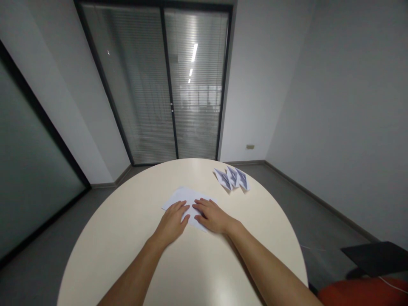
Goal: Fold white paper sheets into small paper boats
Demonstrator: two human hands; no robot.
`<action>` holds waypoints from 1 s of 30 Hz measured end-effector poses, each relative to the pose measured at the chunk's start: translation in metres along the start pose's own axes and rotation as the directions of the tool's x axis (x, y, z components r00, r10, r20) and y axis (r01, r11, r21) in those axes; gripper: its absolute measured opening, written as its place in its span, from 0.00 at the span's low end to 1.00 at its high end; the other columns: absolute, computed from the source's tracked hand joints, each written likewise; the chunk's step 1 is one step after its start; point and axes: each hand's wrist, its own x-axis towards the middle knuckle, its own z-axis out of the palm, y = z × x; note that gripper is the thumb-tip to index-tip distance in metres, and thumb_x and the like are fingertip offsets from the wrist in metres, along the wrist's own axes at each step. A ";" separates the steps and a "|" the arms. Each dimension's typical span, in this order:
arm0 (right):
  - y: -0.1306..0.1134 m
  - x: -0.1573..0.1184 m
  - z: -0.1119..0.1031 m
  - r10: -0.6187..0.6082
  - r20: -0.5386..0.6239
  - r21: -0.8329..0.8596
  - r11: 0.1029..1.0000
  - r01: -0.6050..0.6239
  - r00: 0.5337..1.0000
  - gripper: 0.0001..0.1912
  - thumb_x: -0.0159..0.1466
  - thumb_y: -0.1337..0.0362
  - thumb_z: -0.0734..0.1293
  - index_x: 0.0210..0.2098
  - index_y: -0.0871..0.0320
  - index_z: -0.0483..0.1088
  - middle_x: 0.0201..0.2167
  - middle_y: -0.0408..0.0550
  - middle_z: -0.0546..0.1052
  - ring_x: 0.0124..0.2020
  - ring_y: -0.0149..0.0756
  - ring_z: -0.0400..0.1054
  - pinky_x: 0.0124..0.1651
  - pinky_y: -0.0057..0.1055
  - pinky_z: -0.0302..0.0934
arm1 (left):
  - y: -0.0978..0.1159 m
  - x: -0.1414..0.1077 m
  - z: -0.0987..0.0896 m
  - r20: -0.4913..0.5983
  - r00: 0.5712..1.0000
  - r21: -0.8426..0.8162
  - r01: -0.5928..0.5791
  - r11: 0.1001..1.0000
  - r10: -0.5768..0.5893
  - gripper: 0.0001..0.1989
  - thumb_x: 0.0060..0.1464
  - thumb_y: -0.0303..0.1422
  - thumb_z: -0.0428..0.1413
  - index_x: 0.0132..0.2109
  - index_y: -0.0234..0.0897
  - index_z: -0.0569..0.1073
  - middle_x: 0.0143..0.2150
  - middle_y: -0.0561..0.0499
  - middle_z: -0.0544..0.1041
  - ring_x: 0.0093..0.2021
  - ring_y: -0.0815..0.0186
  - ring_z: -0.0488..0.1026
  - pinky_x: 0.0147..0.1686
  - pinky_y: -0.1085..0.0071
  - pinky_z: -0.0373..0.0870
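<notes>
A white sheet of paper lies on the round table in front of me, partly covered by both hands. On its left side rests my left hand, palm down, fingers stretched out and pointing inward. My right hand lies opposite on the right part of the sheet, its fingers spread and flat. A narrow strip of paper shows between the fingertips. Farther back to the right sit three folded paper pieces in a row, close together, white with bluish-grey shading inside.
A red chair seat and a black flat panel stand beyond the table's right edge. Behind the table is a glass sliding door with blinds. Grey walls border the room.
</notes>
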 end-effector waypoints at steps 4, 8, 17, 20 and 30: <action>0.001 0.000 0.001 0.000 -0.003 0.006 1.000 0.000 1.000 0.29 0.73 0.53 0.59 0.69 0.58 0.62 0.71 0.59 0.60 0.73 0.53 0.52 0.72 0.57 0.45 | -0.001 0.000 0.001 0.006 1.000 -0.004 -0.001 1.000 0.001 0.21 0.68 0.36 0.50 0.63 0.35 0.73 0.67 0.42 0.71 0.68 0.55 0.66 0.68 0.55 0.61; 0.002 0.000 0.002 -0.005 -0.006 0.008 1.000 0.005 1.000 0.28 0.72 0.54 0.59 0.69 0.57 0.63 0.71 0.59 0.61 0.72 0.54 0.52 0.72 0.57 0.45 | -0.001 0.001 0.002 -0.005 1.000 -0.024 0.005 1.000 -0.005 0.20 0.67 0.35 0.51 0.62 0.36 0.74 0.66 0.42 0.72 0.67 0.54 0.67 0.68 0.55 0.61; 0.004 0.000 0.004 -0.010 -0.011 0.020 1.000 0.010 1.000 0.29 0.72 0.54 0.59 0.69 0.58 0.63 0.71 0.60 0.60 0.72 0.56 0.52 0.71 0.60 0.45 | -0.002 0.001 0.003 -0.030 1.000 -0.051 -0.009 0.999 0.008 0.19 0.66 0.35 0.52 0.60 0.37 0.75 0.65 0.42 0.73 0.66 0.53 0.68 0.68 0.53 0.62; 0.004 0.000 0.004 -0.014 -0.015 0.019 1.000 0.015 1.000 0.29 0.72 0.54 0.59 0.68 0.59 0.63 0.71 0.60 0.61 0.72 0.56 0.52 0.71 0.60 0.46 | -0.001 0.001 0.000 -0.015 1.000 -0.052 -0.007 0.999 0.006 0.20 0.66 0.35 0.51 0.61 0.36 0.75 0.66 0.41 0.72 0.67 0.53 0.67 0.68 0.53 0.62; 0.003 -0.001 0.002 0.007 0.006 0.027 1.000 -0.007 1.000 0.30 0.72 0.53 0.59 0.70 0.57 0.61 0.72 0.60 0.59 0.73 0.55 0.50 0.72 0.59 0.43 | 0.002 0.000 -0.001 0.018 1.000 -0.054 0.011 0.998 -0.010 0.22 0.66 0.37 0.52 0.63 0.37 0.73 0.68 0.41 0.69 0.69 0.52 0.65 0.69 0.50 0.59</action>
